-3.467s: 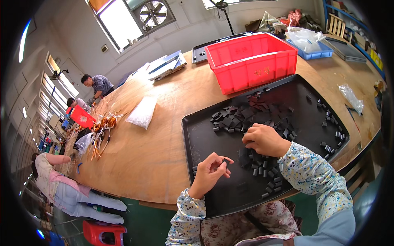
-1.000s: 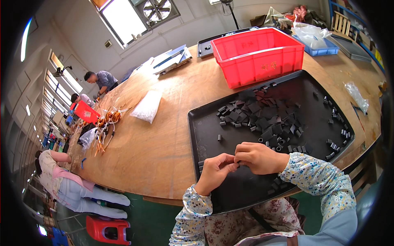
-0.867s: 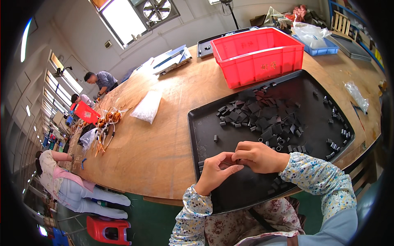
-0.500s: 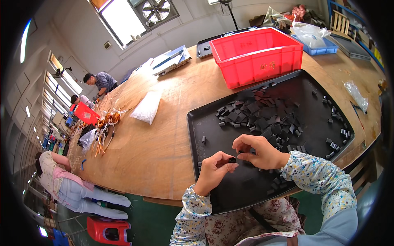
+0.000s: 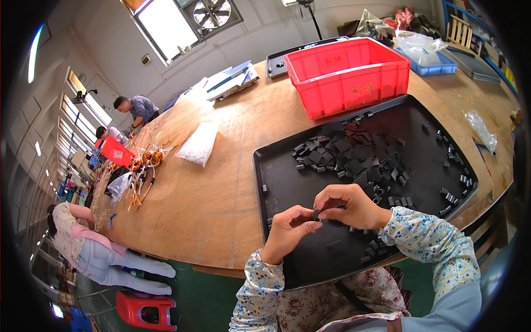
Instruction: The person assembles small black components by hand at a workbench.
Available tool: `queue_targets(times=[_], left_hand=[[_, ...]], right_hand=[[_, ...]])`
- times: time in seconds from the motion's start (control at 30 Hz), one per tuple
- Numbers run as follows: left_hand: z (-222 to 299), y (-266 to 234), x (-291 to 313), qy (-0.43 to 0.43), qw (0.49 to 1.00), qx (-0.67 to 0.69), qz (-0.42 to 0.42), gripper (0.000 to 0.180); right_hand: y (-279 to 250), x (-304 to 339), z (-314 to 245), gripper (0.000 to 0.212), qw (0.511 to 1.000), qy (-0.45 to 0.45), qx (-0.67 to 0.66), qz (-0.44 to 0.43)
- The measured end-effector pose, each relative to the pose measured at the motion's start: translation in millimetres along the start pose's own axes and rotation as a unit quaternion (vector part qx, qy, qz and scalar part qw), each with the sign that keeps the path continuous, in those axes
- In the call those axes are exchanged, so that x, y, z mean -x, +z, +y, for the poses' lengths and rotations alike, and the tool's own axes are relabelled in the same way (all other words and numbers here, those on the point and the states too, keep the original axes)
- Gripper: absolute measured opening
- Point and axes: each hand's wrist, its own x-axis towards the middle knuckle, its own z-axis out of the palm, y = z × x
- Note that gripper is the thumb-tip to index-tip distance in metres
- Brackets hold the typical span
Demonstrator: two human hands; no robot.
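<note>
Contact, as I read it from my remote seat, sits above the nearer half of the black tray point(image 5: 301, 263): my left hand point(image 5: 285, 231) pinches a small black piece point(image 5: 316, 214) between thumb and forefinger, and my right hand's point(image 5: 354, 206) fingertips close on it from the tray's right side. The piece lies between the two hands, so neither is clearly nearer. Most of it is covered, and I can't tell which way its long axis runs.

Beyond the hands, toward the tray's far edge, I have a heap of flat black pieces point(image 5: 359, 160), mixed with short tubes. One lone tube point(image 5: 265, 188) stands by the tray's left rim; more tubes point(image 5: 376, 249) lie near its close edge, others along its right rim. Just past the tray's far edge stands a red bin point(image 5: 354, 91), its floor hidden from me. Farther, beyond the tray's far right corner, a blue bin point(image 5: 437, 70) holds a plastic bag point(image 5: 418, 47).
</note>
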Motion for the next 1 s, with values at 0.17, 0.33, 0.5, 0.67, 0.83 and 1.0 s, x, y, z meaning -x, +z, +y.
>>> queue_targets(times=[0.17, 0.33, 0.5, 0.67, 0.83, 1.0], left_hand=[[1.1, -0.2, -0.3, -0.009, 1.000, 0.027, -0.012, 0.019], [8.3, -6.8, -3.8, 0.011, 0.998, 0.025, 0.048, 0.018], [-2.6, -46.9, -12.2, 0.186, 0.859, -0.442, 0.181, 0.017], [-11.1, -48.4, -4.6, 0.202, 0.847, -0.466, 0.156, 0.009], [-9.9, -43.9, -3.0, 0.180, 0.836, -0.488, 0.174, 0.015], [21.1, -12.1, -0.6, 0.206, 0.882, -0.401, 0.137, 0.029]], right_hand=[[-0.5, -0.3, 1.8, 0.019, 0.979, -0.144, 0.147, -0.015], [-1.4, -2.9, -8.5, 0.024, 0.988, -0.077, 0.123, 0.054], [-24.8, 3.3, 7.4, 0.025, 0.917, -0.038, 0.387, -0.086], [-19.2, 5.4, 0.8, 0.027, 0.909, -0.021, 0.401, -0.116], [-22.0, 4.2, 5.9, 0.026, 0.903, -0.050, 0.406, -0.132], [-10.2, 3.5, 8.0, 0.020, 0.991, 0.005, 0.135, -0.003]])
